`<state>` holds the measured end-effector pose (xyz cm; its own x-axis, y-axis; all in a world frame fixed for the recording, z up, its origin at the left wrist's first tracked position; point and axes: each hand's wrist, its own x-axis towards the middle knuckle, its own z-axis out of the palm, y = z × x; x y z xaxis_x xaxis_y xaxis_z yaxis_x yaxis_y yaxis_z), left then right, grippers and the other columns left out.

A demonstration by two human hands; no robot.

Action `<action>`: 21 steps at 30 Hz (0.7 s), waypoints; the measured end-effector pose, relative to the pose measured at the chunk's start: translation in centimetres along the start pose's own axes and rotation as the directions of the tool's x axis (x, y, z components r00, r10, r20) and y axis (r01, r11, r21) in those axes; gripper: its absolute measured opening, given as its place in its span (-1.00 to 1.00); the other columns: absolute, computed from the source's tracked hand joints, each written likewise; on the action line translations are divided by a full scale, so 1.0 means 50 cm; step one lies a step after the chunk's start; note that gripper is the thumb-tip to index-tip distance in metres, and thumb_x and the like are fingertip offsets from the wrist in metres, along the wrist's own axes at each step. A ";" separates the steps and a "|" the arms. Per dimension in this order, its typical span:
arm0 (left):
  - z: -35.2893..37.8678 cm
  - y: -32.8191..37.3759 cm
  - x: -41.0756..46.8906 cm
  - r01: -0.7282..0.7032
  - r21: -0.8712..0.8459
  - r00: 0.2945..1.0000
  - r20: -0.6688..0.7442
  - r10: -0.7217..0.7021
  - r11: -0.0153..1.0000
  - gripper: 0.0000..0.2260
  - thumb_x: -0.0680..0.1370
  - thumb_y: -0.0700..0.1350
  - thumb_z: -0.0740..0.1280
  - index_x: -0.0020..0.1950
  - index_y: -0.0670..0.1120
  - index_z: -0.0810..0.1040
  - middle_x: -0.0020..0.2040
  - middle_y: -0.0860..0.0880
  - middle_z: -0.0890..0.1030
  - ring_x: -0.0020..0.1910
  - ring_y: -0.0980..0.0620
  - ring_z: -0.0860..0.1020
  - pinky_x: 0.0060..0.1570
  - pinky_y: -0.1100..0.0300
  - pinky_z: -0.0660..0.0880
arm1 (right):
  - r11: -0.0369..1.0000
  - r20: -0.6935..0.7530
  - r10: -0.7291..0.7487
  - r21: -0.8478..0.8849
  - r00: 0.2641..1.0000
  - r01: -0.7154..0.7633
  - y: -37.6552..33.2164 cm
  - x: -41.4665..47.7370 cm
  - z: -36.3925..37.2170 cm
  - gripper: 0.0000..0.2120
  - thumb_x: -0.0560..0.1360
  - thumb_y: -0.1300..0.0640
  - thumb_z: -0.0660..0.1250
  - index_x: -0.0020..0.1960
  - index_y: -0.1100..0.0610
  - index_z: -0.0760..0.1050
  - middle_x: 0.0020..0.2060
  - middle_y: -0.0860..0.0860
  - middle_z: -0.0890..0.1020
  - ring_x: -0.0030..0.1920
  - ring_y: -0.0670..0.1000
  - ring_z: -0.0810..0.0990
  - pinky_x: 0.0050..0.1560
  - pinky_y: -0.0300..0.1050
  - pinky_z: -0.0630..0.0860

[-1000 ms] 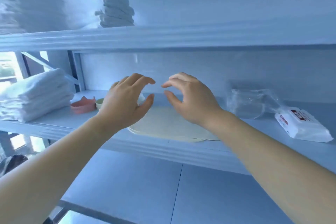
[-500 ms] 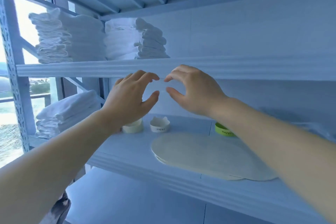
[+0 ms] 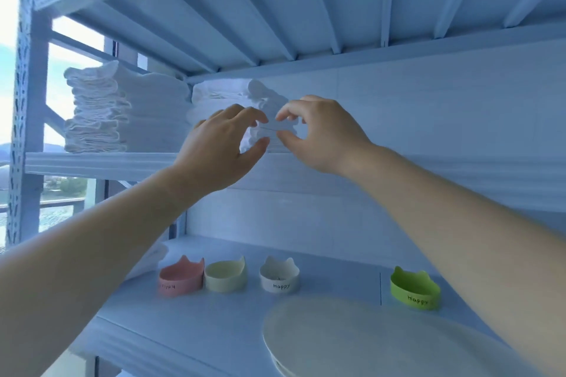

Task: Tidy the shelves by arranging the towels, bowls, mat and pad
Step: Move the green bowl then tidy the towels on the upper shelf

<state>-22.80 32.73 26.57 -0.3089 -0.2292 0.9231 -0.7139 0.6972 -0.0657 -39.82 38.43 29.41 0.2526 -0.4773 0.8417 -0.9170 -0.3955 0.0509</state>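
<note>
left hand (image 3: pixel 220 144) and right hand (image 3: pixel 318 131) half-curled, gripping nothing, just in front of right towel stack (image 3: pixel 220 95) on upper shelf (image 3: pixel 92 162); probably framing it to square it. bowls (image 3: pixel 279 275), mat (image 3: pixel 352 340) below that shelf.

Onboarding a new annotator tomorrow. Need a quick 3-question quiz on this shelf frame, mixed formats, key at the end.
1. True or false: the green bowl touches the white bowl.
2. How many cat-eared bowls stand on the lower shelf? A) two B) four C) six
3. Fill in: of the left towel stack and the right towel stack, the left hand and right hand are raised in front of the ___ one.

Key: 1 false, they stand well apart. 2 B. 3 right.
</note>
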 end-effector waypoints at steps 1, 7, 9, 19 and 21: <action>0.002 -0.010 0.010 -0.001 0.002 1.000 -0.004 0.001 1.000 -0.73 0.52 0.04 0.24 0.19 0.03 0.47 0.11 0.03 0.54 0.09 -0.03 0.50 0.01 0.07 0.41 | 1.000 0.001 0.001 -0.008 1.000 -0.001 0.000 0.013 0.004 -0.75 0.48 -0.01 0.30 0.14 0.01 0.51 0.03 -0.02 0.52 0.03 0.01 0.48 0.02 -0.05 0.47; 0.027 -0.083 0.054 0.009 0.038 0.999 0.045 -0.010 0.999 -0.74 0.48 0.14 0.24 0.11 0.10 0.48 0.01 0.11 0.54 -0.17 0.07 0.38 -0.08 0.13 0.34 | 0.997 -0.003 0.025 -0.077 1.000 -0.025 0.005 0.076 0.030 -0.76 0.49 -0.02 0.28 0.14 -0.01 0.50 0.05 -0.03 0.52 0.03 -0.03 0.43 -0.05 -0.14 0.38; 0.037 -0.107 0.069 0.010 0.030 0.997 0.072 -0.012 1.000 -0.75 0.48 0.14 0.27 0.10 0.11 0.48 0.00 0.12 0.53 -0.14 0.07 0.41 -0.07 0.11 0.37 | 0.995 0.003 0.039 -0.094 0.999 -0.038 0.004 0.091 0.037 -0.75 0.49 -0.02 0.28 0.14 -0.01 0.50 0.08 -0.02 0.52 0.09 -0.01 0.44 -0.03 -0.14 0.37; 0.112 -0.208 0.150 -0.057 0.061 0.977 0.207 0.044 0.996 -0.61 0.41 0.16 0.39 0.21 0.19 0.44 0.25 0.05 0.40 0.21 -0.04 0.40 0.06 -0.02 0.47 | 0.958 0.057 0.198 -0.222 0.978 -0.181 0.017 0.154 0.098 -0.74 0.48 -0.02 0.31 0.15 -0.01 0.48 0.11 -0.01 0.52 0.11 0.00 0.44 0.01 -0.12 0.41; 0.124 -0.221 0.165 -0.095 0.114 0.962 0.266 0.062 0.989 -0.49 0.37 0.21 0.40 0.29 0.24 0.37 0.33 0.06 0.33 0.27 -0.05 0.35 0.09 -0.05 0.47 | 0.951 0.054 0.219 -0.236 0.974 -0.201 0.019 0.169 0.105 -0.74 0.48 -0.02 0.31 0.15 -0.01 0.48 0.11 -0.01 0.52 0.10 0.01 0.45 0.01 -0.11 0.42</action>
<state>-21.34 18.93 32.55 -0.5085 -0.3579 0.7831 -0.7483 0.6337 -0.1962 -36.95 29.90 33.73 0.0620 -0.5943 0.8018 -0.9954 -0.0951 0.0064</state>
